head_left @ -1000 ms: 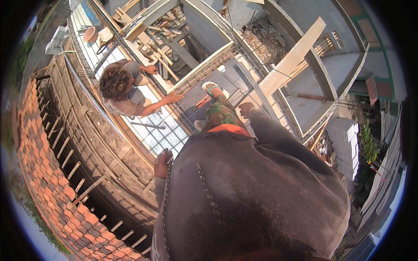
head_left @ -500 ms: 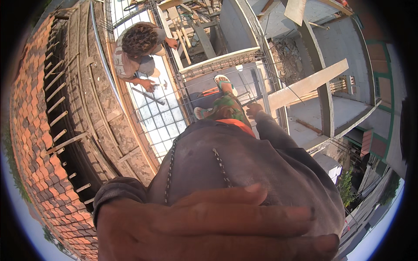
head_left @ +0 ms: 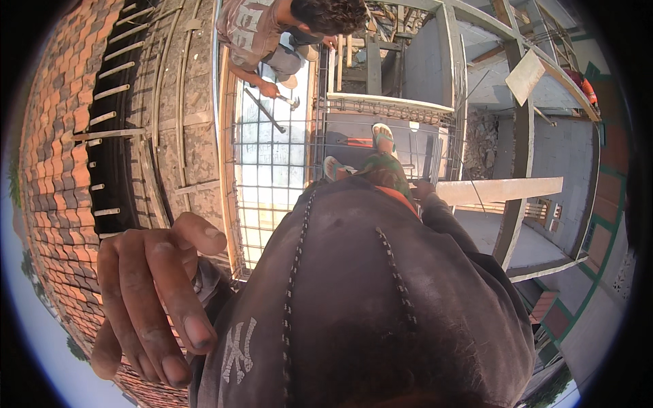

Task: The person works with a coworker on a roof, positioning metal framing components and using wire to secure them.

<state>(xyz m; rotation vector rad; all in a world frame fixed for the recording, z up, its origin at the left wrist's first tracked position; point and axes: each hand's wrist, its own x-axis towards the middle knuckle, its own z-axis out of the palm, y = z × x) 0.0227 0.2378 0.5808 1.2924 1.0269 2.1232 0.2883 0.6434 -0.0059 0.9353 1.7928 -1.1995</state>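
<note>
My left hand (head_left: pixel 153 299) is raised close in front of me at the lower left, its fingers apart and slightly bent, holding nothing. My dark hooded top (head_left: pixel 354 285) with two speckled cords fills the middle. Further off, my right hand (head_left: pixel 423 189) is low beside my leg, at the near end of a long wooden plank (head_left: pixel 500 190) and some thin upright bars (head_left: pixel 436 160). It is small and its fingers are partly hidden, so its grip is unclear. My feet in sandals (head_left: pixel 384 139) stand within a reinforcing-bar frame.
A co-worker (head_left: pixel 255 34) crouches at the upper left, holding a hammer (head_left: pixel 291 102). A dark bar (head_left: pixel 265 111) lies on the steel mesh (head_left: pixel 272 156). Orange roof tiles (head_left: pixel 54 177) lie left; concrete beams (head_left: pixel 520 149) and open drops are on the right. Rubble (head_left: pixel 481 139) lies below.
My left hand has swung from across my chest to the lower left, fingers now spread. My right hand has shifted beside the plank's end. The view has turned; the co-worker leans further over.
</note>
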